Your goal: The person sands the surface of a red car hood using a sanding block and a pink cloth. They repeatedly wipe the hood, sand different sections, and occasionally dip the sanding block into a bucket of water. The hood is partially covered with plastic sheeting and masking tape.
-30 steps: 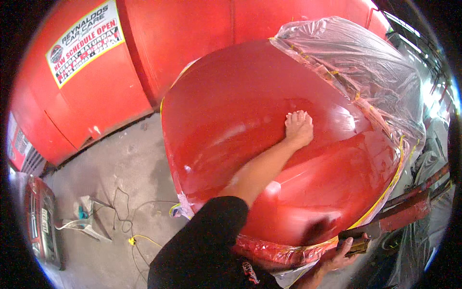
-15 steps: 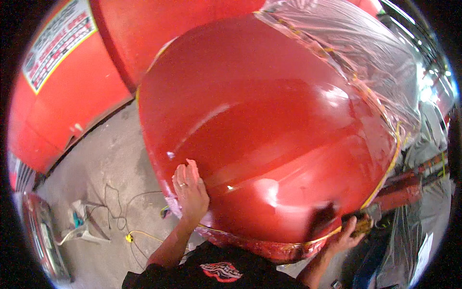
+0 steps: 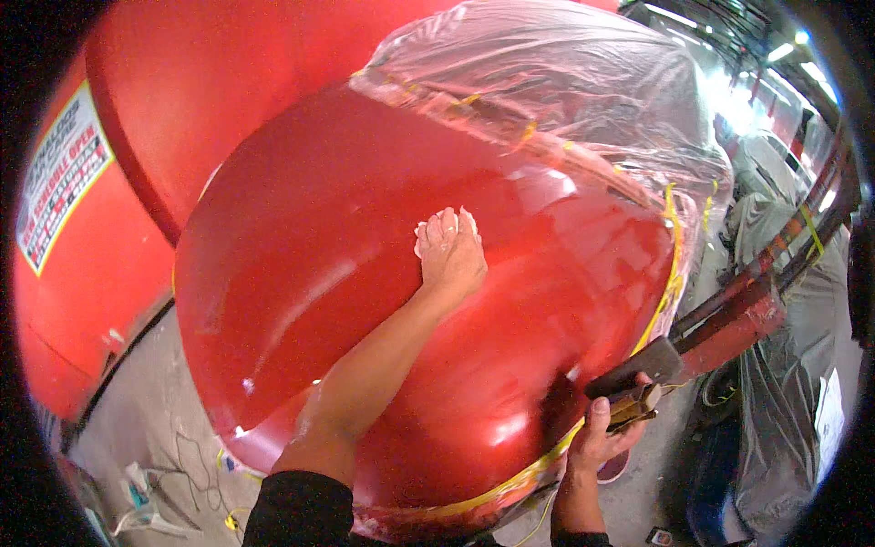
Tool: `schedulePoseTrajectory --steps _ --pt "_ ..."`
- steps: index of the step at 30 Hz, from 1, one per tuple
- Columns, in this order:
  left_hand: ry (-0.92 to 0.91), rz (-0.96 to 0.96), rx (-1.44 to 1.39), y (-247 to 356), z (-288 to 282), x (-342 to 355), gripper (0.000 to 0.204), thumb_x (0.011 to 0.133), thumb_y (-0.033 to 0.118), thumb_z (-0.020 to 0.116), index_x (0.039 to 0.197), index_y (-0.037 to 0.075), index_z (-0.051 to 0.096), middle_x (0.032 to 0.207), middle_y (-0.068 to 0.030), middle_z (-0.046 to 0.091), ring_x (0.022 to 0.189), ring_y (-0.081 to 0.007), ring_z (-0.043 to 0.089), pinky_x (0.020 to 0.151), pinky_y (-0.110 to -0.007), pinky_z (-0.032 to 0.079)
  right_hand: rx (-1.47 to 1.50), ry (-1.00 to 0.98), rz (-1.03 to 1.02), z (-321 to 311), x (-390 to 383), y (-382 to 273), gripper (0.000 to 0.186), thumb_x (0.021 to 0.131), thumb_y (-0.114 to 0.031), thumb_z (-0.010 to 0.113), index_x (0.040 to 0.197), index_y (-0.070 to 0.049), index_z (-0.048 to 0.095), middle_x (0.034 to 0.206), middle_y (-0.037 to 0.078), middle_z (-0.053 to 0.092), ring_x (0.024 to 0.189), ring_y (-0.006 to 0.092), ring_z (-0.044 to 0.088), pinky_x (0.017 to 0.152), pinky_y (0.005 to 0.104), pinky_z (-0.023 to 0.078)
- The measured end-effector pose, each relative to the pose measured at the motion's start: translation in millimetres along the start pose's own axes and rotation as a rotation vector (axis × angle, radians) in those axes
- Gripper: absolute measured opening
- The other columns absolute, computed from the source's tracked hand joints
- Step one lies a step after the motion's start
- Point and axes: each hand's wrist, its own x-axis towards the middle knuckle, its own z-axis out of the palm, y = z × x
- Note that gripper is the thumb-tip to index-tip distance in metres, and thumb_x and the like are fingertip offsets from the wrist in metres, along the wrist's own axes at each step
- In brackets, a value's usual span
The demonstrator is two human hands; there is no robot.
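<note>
A glossy red car hood (image 3: 301,210) spreads out in front of me, its edges lined with yellow masking tape. My left hand (image 3: 451,255) reaches over the middle of the hood and presses a crumpled whitish cloth (image 3: 421,239) against the paint, fingers bent over it. By the front right edge, my right hand (image 3: 606,438) grips a brown, blocky object (image 3: 633,407) between thumb and fingers; its exact kind is unclear. Just beyond that object is the dark end piece (image 3: 638,366) of a red beam.
Clear plastic sheeting (image 3: 565,73) covers the area behind the hood. The red beam (image 3: 734,333) stretches off to the right, near a plastic-draped shape (image 3: 775,401). A red wall with a sign (image 3: 64,178) stands at left. Cords (image 3: 196,465) lie on the concrete floor.
My left hand has slid the cloth from the hood's near left edge up and right to its middle. My view has shifted right. The right hand still grips the brown object.
</note>
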Motion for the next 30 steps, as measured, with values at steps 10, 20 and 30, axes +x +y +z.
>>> schedulePoseTrajectory --steps 10,20,30 --pt "-0.03 0.039 0.067 140 119 154 0.039 0.093 0.026 0.053 0.118 -0.003 0.063 0.114 -0.021 0.064 0.107 -0.0396 0.063 0.092 -0.054 0.049 -0.182 0.208 0.343 -130 55 86 0.059 0.093 -0.01 0.067 0.146 0.0 0.044 0.133 0.01 0.054 0.113 0.0205 0.055 0.093 0.0324 0.048" --pt "-0.121 -0.275 0.143 -13 95 187 0.032 0.095 0.023 0.051 0.116 0.01 0.07 0.115 -0.021 0.066 0.112 -0.0412 0.064 0.092 -0.058 0.052 -0.291 0.144 0.065 -131 92 97 0.062 0.093 -0.011 0.064 0.149 -0.001 0.04 0.138 0.014 0.052 0.113 0.0236 0.056 0.098 0.036 0.047" --pt "-0.205 -0.653 0.59 -214 -106 -51 0.034 0.099 0.02 0.043 0.124 0.008 0.063 0.117 -0.0202 0.066 0.113 -0.0395 0.06 0.099 -0.051 0.048 -0.024 0.077 0.028 -96 106 131 0.077 0.083 -0.011 0.073 0.146 0.004 0.03 0.137 0.019 0.048 0.119 0.032 0.053 0.105 0.0431 0.046"
